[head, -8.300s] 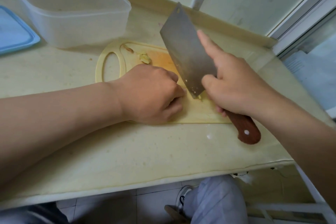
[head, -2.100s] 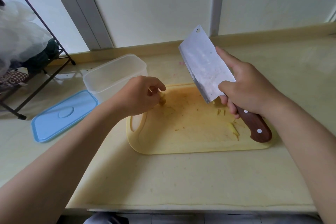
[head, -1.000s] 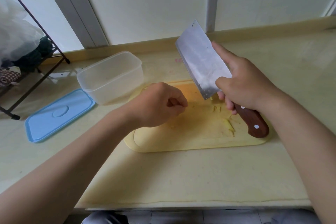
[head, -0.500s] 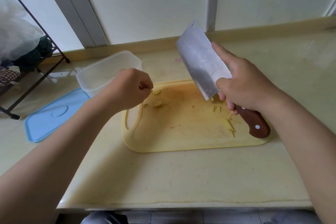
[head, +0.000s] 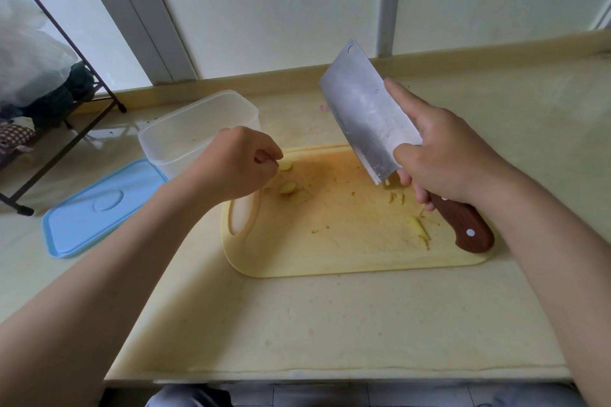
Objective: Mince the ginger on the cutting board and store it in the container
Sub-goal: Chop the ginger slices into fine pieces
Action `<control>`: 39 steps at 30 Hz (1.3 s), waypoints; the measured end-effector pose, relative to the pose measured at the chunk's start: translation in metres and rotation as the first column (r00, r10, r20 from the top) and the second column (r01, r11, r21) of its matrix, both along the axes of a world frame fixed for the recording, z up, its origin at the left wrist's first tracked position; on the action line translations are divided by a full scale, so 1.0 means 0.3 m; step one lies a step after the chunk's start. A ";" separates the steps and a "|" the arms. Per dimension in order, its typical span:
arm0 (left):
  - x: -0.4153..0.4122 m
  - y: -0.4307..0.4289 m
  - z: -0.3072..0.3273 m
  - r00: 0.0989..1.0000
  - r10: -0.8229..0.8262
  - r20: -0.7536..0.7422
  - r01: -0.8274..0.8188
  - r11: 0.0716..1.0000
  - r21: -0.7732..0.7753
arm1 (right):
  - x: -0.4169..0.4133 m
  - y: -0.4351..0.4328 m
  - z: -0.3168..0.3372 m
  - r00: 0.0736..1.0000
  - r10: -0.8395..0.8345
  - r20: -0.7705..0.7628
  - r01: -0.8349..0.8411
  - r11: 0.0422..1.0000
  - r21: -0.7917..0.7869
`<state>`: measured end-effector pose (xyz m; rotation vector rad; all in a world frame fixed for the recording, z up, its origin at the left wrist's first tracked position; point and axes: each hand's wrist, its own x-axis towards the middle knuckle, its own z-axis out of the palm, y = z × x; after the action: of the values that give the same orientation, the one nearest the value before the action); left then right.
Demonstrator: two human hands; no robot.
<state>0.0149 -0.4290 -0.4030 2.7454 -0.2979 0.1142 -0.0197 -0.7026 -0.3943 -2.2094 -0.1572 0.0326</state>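
Note:
A yellow cutting board [head: 330,248] lies on the counter. Two ginger slices [head: 287,188] sit at its far-left corner, and thin ginger strips [head: 417,227] lie at its right side. My left hand [head: 238,165] hovers over the board's left end with fingers curled, fingertips right against the upper slice; a pinch cannot be made out. My right hand [head: 446,155] grips the wooden handle of a cleaver [head: 363,109], forefinger laid along the blade's flat. The blade is raised and tilted over the board's far side. A clear plastic container [head: 195,129] stands open just left of the board.
The container's blue lid [head: 99,208] lies flat on the counter at the left. A black metal rack [head: 66,82] with bags stands at the far left. A low ledge and a wall run behind the counter. The counter's front edge [head: 330,373] is near me.
My left hand went to the board's middle, then back to its left end, and now edges right onto the upper ginger slice. The cleaver has stayed raised in my right hand.

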 end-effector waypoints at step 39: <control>-0.090 -0.204 -0.004 0.977 -0.160 -0.144 0.107 0.941 -0.321 | -0.005 -0.005 0.002 1.000 0.012 0.000 -0.012 1.000 -0.013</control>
<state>-0.0121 -0.4902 -0.4043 2.3947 -0.3830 -0.0996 -0.0212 -0.7041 -0.3936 -2.2212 -0.1702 0.0404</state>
